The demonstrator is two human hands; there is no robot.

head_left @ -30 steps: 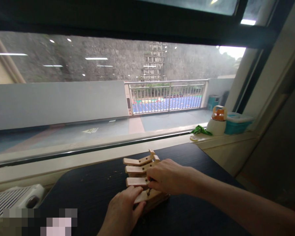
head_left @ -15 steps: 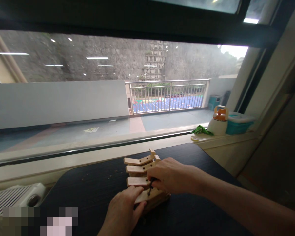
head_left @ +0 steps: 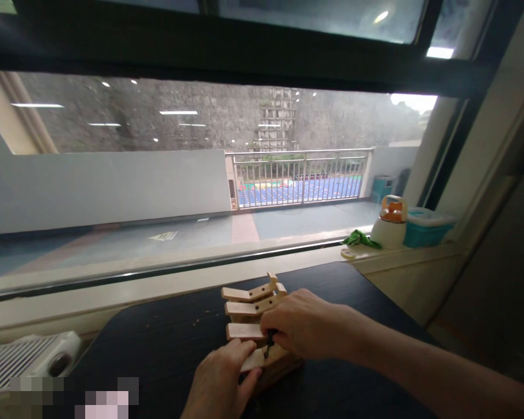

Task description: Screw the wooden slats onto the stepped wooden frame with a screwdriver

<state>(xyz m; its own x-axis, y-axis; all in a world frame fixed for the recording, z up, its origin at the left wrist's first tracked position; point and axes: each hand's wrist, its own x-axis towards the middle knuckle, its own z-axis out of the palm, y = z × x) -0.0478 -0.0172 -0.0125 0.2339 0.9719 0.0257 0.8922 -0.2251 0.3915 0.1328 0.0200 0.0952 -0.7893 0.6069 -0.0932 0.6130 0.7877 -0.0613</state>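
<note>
Several pale wooden pieces (head_left: 240, 309), bent at an angle and dotted with dark holes or screw heads, sit side by side on a wooden block (head_left: 275, 372) on the dark table. My left hand (head_left: 225, 372) is closed on the nearest wooden piece (head_left: 250, 362), thumb at its near side and fingers on top. In my right hand (head_left: 308, 326) is a small dark tool (head_left: 269, 343) with a thin shaft, its lower end against that same piece. My right fingers hide most of the tool, so its exact kind is unclear.
The black table (head_left: 170, 343) bears a few light crumbs. On the windowsill behind stand a white jug (head_left: 388, 230) with an orange top, a teal box (head_left: 428, 227), a green cloth (head_left: 358, 238) and a roll of tape (head_left: 347, 254). A white slatted appliance (head_left: 30, 361) is at left.
My view has tilted up a little, so the whole scene sits lower. Both hands keep their places on the wooden piece and the tool, with only slight movement.
</note>
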